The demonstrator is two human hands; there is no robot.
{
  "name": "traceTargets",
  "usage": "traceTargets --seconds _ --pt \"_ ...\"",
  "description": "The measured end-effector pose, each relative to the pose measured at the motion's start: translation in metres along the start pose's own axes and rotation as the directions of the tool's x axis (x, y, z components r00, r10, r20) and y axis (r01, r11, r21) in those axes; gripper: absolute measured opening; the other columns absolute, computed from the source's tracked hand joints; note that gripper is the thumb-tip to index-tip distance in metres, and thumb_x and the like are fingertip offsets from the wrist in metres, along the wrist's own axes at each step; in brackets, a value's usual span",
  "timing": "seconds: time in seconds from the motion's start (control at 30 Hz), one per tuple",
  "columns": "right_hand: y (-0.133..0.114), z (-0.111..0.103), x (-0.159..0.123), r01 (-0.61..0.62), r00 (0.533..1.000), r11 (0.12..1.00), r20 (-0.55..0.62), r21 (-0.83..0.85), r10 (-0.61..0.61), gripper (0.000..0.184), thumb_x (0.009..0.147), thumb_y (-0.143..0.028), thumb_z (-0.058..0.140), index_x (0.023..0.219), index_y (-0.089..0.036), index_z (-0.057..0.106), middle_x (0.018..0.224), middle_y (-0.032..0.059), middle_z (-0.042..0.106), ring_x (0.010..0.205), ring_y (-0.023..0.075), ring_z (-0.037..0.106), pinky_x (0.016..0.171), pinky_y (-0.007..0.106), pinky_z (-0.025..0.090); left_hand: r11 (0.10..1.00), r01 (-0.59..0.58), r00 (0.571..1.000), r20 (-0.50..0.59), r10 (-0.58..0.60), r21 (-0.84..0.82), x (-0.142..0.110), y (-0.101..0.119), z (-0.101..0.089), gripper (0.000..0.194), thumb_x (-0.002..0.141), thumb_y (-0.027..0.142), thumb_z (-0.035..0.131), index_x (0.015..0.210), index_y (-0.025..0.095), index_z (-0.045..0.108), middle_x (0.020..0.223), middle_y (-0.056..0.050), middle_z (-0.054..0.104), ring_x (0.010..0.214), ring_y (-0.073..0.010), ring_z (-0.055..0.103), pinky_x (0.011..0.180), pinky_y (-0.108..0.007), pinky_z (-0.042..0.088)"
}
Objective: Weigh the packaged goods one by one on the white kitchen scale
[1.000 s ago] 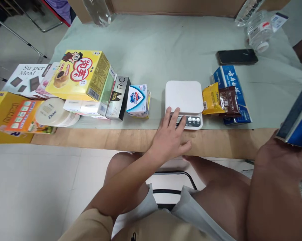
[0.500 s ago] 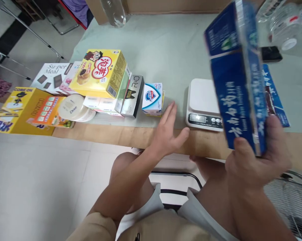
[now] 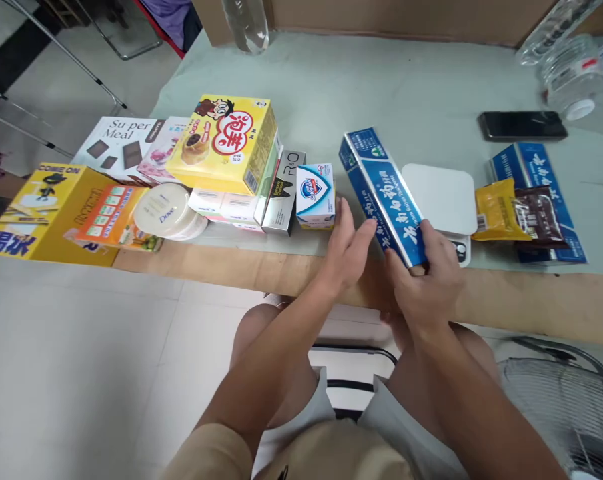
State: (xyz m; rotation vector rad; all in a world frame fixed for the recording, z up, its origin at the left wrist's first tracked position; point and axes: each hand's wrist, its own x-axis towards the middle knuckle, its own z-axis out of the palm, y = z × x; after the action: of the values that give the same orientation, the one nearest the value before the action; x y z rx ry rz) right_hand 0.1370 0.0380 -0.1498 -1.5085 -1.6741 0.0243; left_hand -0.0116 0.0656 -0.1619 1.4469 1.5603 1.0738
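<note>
My right hand (image 3: 426,280) grips the near end of a long blue toothpaste box (image 3: 381,193), which lies slanted across the left edge of the white kitchen scale (image 3: 444,200). Beside that box is my left hand (image 3: 346,250), fingers stretched out and apart, its fingertips touching the box's left side. A small white and blue soap box (image 3: 315,193) stands just left of my left hand.
Left of the soap box lie a grey box (image 3: 284,193), a yellow snack box (image 3: 226,143), a round white jar (image 3: 164,210) and more boxes. Right of the scale, yellow and brown snack packets (image 3: 519,213) lie on another blue box. A black phone (image 3: 521,125) and bottles sit farther back.
My right hand has brought the blue toothpaste box in from the right, lifted it high, then lowered it onto the table by the scale. My left hand left the scale's buttons and moved beside the box.
</note>
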Motion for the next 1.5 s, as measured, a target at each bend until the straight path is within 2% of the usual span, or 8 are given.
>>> traceTargets --seconds 0.1,0.33,0.57,0.8,1.03,1.27,1.4,1.5 --pt "-0.010 0.007 -0.003 -0.015 1.000 1.000 0.025 0.001 0.015 0.057 0.091 -0.051 0.069 0.140 -0.021 0.067 0.126 0.0154 0.074 0.116 0.0336 0.072 0.106 0.053 0.058 0.997 -0.081 0.996 -0.049 0.081 -0.002 -0.011 0.003 -0.009 0.064 0.112 0.042 0.026 0.170 0.020 0.012 0.176 -0.016 0.027 0.165 -0.0303 0.026 0.130 -0.056 0.039" --pt "-0.024 0.019 -0.007 -0.027 0.997 0.999 0.072 0.045 0.023 0.055 0.092 -0.051 0.069 0.139 -0.021 0.067 0.132 0.0164 0.073 0.122 0.0352 0.070 0.108 0.054 0.057 0.943 -0.331 0.943 -0.027 0.331 -0.019 -0.058 0.016 -0.022 0.072 0.109 0.055 0.012 0.170 0.022 -0.008 0.182 -0.014 0.004 0.169 -0.0282 0.009 0.137 -0.050 0.025" --pt "-0.040 0.024 -0.024 0.088 0.952 0.983 0.277 0.159 -0.131 0.050 0.102 -0.046 0.049 0.143 -0.020 0.062 0.151 0.0204 0.062 0.133 0.0337 0.067 0.106 0.052 0.060 0.910 -0.410 0.887 -0.205 0.414 0.066 -0.064 0.020 -0.024 0.060 0.109 0.056 0.020 0.157 0.021 0.032 0.162 -0.019 0.042 0.155 -0.0295 0.043 0.127 -0.051 0.040" --pt "-0.041 0.027 -0.016 -0.014 0.875 0.983 0.478 0.184 -0.077 0.053 0.096 -0.037 0.057 0.148 -0.024 0.059 0.158 0.0187 0.057 0.133 0.0368 0.067 0.099 0.055 0.062 0.966 -0.254 0.872 -0.443 0.207 -0.049 -0.062 0.012 -0.027 0.038 0.107 0.056 0.035 0.122 0.024 0.051 0.119 -0.010 0.055 0.113 -0.0234 0.061 0.099 -0.042 0.056" --pt "-0.040 0.018 -0.013 -0.005 0.845 0.966 0.517 0.259 -0.134 0.054 0.098 -0.027 0.050 0.152 -0.020 0.054 0.163 0.0188 0.052 0.143 0.0326 0.061 0.105 0.051 0.061 0.800 -0.570 0.705 -0.388 0.594 0.188 -0.059 0.025 -0.035 0.020 0.105 0.038 0.037 0.106 0.025 0.051 0.100 -0.007 0.056 0.097 -0.0235 0.061 0.085 -0.043 0.056" --pt "-0.016 -0.021 0.001 0.162 0.948 0.936 0.214 0.313 -0.235 0.032 0.094 -0.022 0.054 0.123 -0.026 0.064 0.123 0.0089 0.077 0.118 0.0266 0.073 0.101 0.048 0.061 0.666 -0.741 0.624 -0.281 0.730 0.086 -0.044 0.045 -0.005 0.010 0.094 0.026 0.047 0.100 0.025 0.056 0.093 -0.005 0.056 0.089 -0.0234 0.058 0.081 -0.042 0.051" --pt "0.024 -0.045 0.016 0.073 0.996 0.982 -0.059 0.176 -0.064 0.016 0.093 -0.024 0.053 0.104 -0.025 0.064 0.096 0.0064 0.073 0.092 0.0242 0.072 0.083 0.044 0.062 0.691 -0.723 0.673 -0.211 0.709 0.018 -0.041 0.053 0.035 0.012 0.095 0.029 0.045 0.099 0.024 0.055 0.093 -0.006 0.058 0.090 -0.0237 0.059 0.082 -0.041 0.053" --pt "0.076 -0.066 0.029 -0.035 0.957 0.999 -0.288 0.005 0.035 0.017 0.086 -0.025 0.057 0.103 -0.024 0.062 0.098 0.0090 0.068 0.095 0.0276 0.068 0.082 0.047 0.059 0.734 -0.678 0.735 -0.030 0.678 -0.041 -0.042 0.059 0.068 0.019 0.098 0.034 0.043 0.102 0.022 0.057 0.101 -0.009 0.064 0.096 -0.0243 0.063 0.086 -0.041 0.056"
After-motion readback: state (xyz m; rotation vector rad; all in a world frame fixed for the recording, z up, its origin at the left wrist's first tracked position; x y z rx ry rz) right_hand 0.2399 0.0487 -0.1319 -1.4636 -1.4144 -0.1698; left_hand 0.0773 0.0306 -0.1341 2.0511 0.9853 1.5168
